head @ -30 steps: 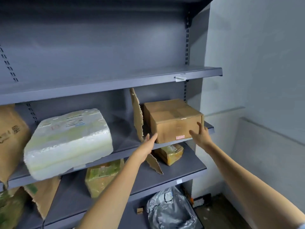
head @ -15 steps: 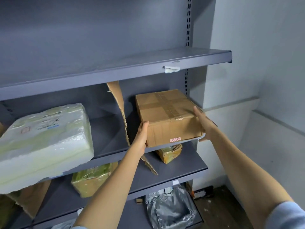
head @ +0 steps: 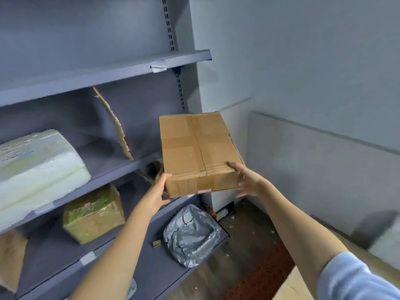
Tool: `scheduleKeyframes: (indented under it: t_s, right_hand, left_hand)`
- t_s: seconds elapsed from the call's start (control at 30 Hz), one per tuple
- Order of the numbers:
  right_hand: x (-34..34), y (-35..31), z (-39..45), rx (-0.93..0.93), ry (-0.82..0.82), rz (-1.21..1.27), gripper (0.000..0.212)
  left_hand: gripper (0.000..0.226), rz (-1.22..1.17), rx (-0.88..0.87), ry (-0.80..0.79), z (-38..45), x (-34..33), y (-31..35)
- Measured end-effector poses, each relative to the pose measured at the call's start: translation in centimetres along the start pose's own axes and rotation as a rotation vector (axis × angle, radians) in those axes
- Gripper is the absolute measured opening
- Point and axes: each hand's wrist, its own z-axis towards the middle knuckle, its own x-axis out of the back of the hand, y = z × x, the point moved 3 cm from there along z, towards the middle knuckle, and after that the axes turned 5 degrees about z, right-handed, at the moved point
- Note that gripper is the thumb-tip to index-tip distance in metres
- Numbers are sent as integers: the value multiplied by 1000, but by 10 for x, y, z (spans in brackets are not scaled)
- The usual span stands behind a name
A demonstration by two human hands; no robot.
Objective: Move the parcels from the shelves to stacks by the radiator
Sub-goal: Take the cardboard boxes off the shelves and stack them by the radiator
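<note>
A taped brown cardboard box (head: 194, 148) hangs in the air in front of the right end of the grey shelving (head: 108, 74), clear of its shelf. My left hand (head: 159, 192) grips its near left bottom corner, thumb on the top edge. My right hand (head: 246, 180) holds the near right corner, thumb laid on top and fingers down the side. A white foam-wrapped parcel (head: 36, 167) lies on the middle shelf at the left. A green-taped carton (head: 93, 213) sits one shelf lower. A silver plastic mailer (head: 190, 234) lies on the bottom shelf.
A torn cardboard strip (head: 114, 124) leans upright on the middle shelf. Brown paper parcels (head: 10, 256) show at the far left. A grey wall with a ledge (head: 313, 131) runs on the right. Dark floor (head: 249, 234) with scraps lies below, and a tan surface (head: 292, 286) at the bottom right.
The box has come off the middle shelf toward me and to the right, carried by both hands. The view has swung down and right, showing the floor and lower shelves.
</note>
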Motion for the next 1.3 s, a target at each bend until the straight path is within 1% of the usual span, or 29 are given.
scheduleKeyframes:
  t_s: [0.1, 0.13, 0.2, 0.3, 0.43, 0.5, 0.6, 0.7, 0.73, 0.87, 0.93, 0.97, 1.0, 1.03, 1.07, 1.1, 1.17, 1.2, 1.23, 1.3]
  right_hand:
    - [40, 58, -70, -46, 129, 100, 58]
    - [57, 81, -98, -58, 200, 128, 59]
    - [96, 129, -157, -83, 344, 167, 58]
    - [163, 199, -247, -115, 553, 234, 63]
    - [245, 255, -356, -119, 809, 377, 64]
    - [278, 273, -404, -127, 872, 402, 62]
    - [325, 304, -461, -138, 938, 448, 58]
    - [379, 350, -500, -165, 1003, 516, 52]
    - [395, 367, -508, -187, 1019, 536, 50]
    - [474, 429, -522, -350, 1064, 519, 51]
    - [523, 449, -517, -439, 1013, 456, 52]
    - [550, 456, -509, -475, 952, 410, 55]
    - [578, 462, -498, -498, 885, 368, 63]
    - [603, 469, -486, -506, 836, 330, 75]
    - [626, 476, -472, -486, 834, 294, 86]
    - [646, 484, -459, -429, 898, 251, 94]
    - [665, 501, -438, -280, 1141, 202, 103]
    - [665, 511, -432, -230, 1235, 209, 107]
    - [660, 523, -428, -220, 1288, 212, 108]
    - [636, 553, -430, -293, 1331, 236, 106]
  left_hand:
    - [34, -1, 48, -74, -38, -44, -46]
    - [36, -5, 84, -122, -53, -64, -66]
    - [35, 22, 151, -233, -85, -111, -104]
    - [34, 152, 203, -440, -133, -192, -150]
    - [52, 362, 210, -751, -195, -298, -175]
    - [55, 445, 233, -880, -223, -342, -180]
    - [64, 539, 254, -978, -253, -401, -198]
    - [67, 679, 263, -1031, -271, -464, -239]
    - [65, 707, 295, -1036, -276, -482, -256]
    - [64, 747, 562, -955, -290, -548, -334]
    - [65, 763, 683, -943, -295, -575, -378]
    - [64, 753, 740, -934, -297, -588, -401]
    - [64, 732, 794, -917, -298, -600, -423]
    - [64, 701, 843, -892, -299, -611, -446]
    - [63, 666, 882, -868, -300, -620, -466]
    - [62, 638, 908, -849, -302, -629, -485]
    - [62, 635, 919, -825, -308, -646, -515]
    - [64, 663, 900, -822, -312, -654, -524]
    - [65, 689, 880, -823, -316, -662, -531]
    - [66, 667, 888, -818, -325, -678, -537]
